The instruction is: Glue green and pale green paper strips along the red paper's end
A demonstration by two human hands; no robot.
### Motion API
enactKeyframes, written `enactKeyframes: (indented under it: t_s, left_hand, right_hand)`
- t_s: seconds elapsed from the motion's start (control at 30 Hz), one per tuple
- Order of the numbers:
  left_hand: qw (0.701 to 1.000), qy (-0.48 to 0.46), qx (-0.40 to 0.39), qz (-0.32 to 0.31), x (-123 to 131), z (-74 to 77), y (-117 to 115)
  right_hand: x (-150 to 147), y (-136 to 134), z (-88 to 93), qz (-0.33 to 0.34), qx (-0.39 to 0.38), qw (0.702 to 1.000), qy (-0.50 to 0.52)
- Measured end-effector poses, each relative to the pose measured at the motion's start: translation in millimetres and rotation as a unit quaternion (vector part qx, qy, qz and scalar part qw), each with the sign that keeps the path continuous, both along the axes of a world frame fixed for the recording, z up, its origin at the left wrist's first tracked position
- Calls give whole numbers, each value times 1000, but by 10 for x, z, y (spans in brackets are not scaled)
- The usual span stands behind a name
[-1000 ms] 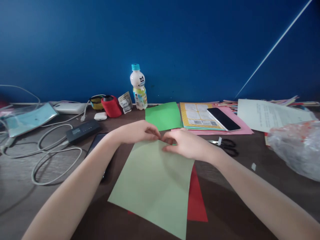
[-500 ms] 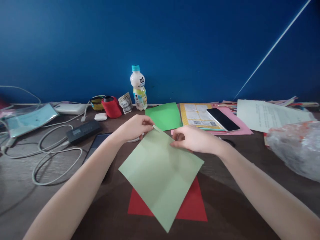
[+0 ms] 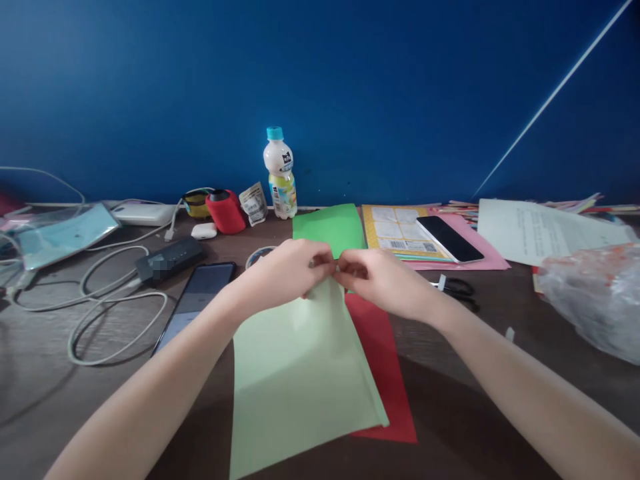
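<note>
A pale green sheet of paper (image 3: pixel 295 373) hangs from my two hands, its top corner pinched between them. A narrow folded strip runs down its right edge. My left hand (image 3: pixel 295 270) is closed on the top of the sheet, thumb and fingers together. Close beside it, fingertips almost touching, my right hand (image 3: pixel 385 280) pinches the same corner. Below and behind the pale sheet, a red sheet of paper (image 3: pixel 385 373) lies on the table, partly covered. A bright green sheet (image 3: pixel 327 227) lies just beyond my hands.
Left are a dark phone (image 3: pixel 200 300), a black device (image 3: pixel 170 260) with looped white cables, and a red container (image 3: pixel 226 212). A bottle (image 3: pixel 280 177) stands at the wall. A white-edged phone (image 3: pixel 450 239) rests on papers at right, near scissors-like black loops (image 3: pixel 459 288) and a plastic bag (image 3: pixel 595 300).
The pale green sheet has turned, with its lower edge now swung left and down. My left hand has moved right, close against my right hand at the top corner.
</note>
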State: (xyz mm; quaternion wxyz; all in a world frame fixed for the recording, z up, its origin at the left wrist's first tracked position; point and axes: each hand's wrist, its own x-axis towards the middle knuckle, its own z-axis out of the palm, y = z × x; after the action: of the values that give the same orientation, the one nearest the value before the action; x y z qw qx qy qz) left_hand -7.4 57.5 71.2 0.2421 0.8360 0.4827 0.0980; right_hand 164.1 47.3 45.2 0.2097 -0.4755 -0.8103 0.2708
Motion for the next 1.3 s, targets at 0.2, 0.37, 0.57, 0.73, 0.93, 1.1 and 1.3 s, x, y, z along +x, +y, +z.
enactKeyframes:
  t_s: [0.2,0.37,0.57,0.73,0.93,1.1,1.3]
  left_hand:
    - [999,12,-35,-22,-66,34,50]
    - [999,17,-18,-33,-54,24,38]
    - [999,15,-22,-44,-32,36,-3]
    - [999,-11,-20,-45,-5,25,-10]
    - [997,-42,-48,-45,27,21,1]
    - [996,-58,-57,-44,16,-2,44]
    - [999,-24,-10,-31,-8,-69,78]
  right_hand:
    - [88,34,67,63,-150,983,84]
    - [96,39,68,50,-121,989,70]
    - [83,7,101,37,-47,998,23]
    - [77,-16,125,32,-8,999,3]
    - [74,-23,120,24,17,1000,-1]
    - [69,-19,93,22,34,999,5]
    - [80,78,15,29,-16,999,38]
